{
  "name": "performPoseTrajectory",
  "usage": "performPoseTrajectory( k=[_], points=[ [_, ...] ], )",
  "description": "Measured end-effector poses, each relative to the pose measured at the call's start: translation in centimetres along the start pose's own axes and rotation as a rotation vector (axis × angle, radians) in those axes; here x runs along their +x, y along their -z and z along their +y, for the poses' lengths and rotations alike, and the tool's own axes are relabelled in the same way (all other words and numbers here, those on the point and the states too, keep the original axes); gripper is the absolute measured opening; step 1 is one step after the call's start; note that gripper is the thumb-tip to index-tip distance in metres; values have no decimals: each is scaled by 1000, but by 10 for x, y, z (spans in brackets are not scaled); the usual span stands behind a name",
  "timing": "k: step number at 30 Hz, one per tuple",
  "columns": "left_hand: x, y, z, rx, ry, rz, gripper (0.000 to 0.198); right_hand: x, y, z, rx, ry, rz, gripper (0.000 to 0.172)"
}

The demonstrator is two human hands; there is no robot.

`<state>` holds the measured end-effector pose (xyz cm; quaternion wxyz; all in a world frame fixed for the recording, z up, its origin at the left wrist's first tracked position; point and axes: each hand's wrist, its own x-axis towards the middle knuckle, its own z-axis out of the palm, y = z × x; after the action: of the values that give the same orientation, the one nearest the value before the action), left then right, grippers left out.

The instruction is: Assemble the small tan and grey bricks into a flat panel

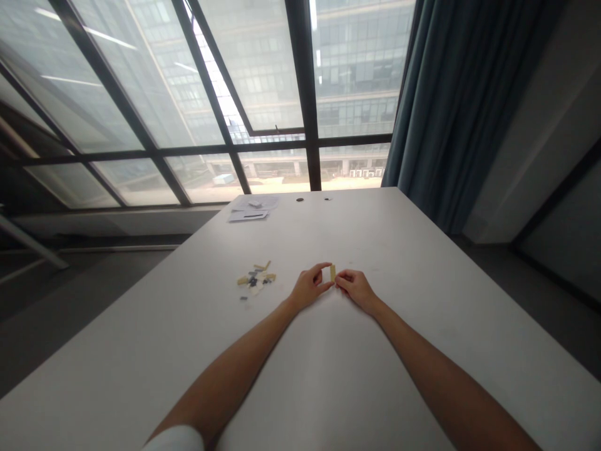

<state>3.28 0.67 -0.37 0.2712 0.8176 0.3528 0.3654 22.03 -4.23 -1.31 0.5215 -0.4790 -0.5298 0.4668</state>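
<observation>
The yellow block (333, 272) stands on end above the near-middle of the white table (305, 241), between the person's two hands, and its finer features are too small to make out. The left hand (310, 285) is clamped on it, index finger at the top end and thumb at the bottom, with the remaining fingers curled and partly hidden behind the hand. The right hand (355, 288) has its thumb and fingertips drawn together at the block's lower right edge; whether they press on the block or pinch some tiny piece against it, I cannot tell. Both forearms run out of view at the bottom, the left one ending in a white sleeve (174, 438) that is mostly cut off. Left of the hands, a loose pile of small pieces (256, 280) lies directly on the tabletop, yellow, cream, grey and dark ones overlapping so that many are half covered and cannot be counted. One grey piece (243, 298) sits apart on the pile's near side. At the far left corner lie paper sheets (248, 216), any print on them unreadable, with a pale object (255, 205) of unclear kind on top. A blue curtain (434, 113) covers the window's right edge.
</observation>
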Motion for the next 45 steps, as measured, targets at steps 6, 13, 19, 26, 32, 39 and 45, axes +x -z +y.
performPoseTrajectory(
  k=[6,13,19,26,32,39,45],
  points=[
    [0,0,3,-4,-2,-5,52,1,0,1,2,14,-2,25],
    [0,0,0,-8,-3,-4,52,1,-1,1,-10,12,8,27],
    [1,0,0,-35,32,45,53,0,-1,-3,-64,19,10,29],
    [1,2,1,-113,49,37,63,-1,-1,-3,-26,-16,26,28],
    [0,4,5,-12,22,6,48,-1,0,-2,-34,-32,17,29],
    [0,0,-2,32,35,17,38,0,1,-1,-29,-24,16,29],
    [2,0,-4,-6,33,34,36,-2,1,-5,15,-39,18,27]
  ],
)
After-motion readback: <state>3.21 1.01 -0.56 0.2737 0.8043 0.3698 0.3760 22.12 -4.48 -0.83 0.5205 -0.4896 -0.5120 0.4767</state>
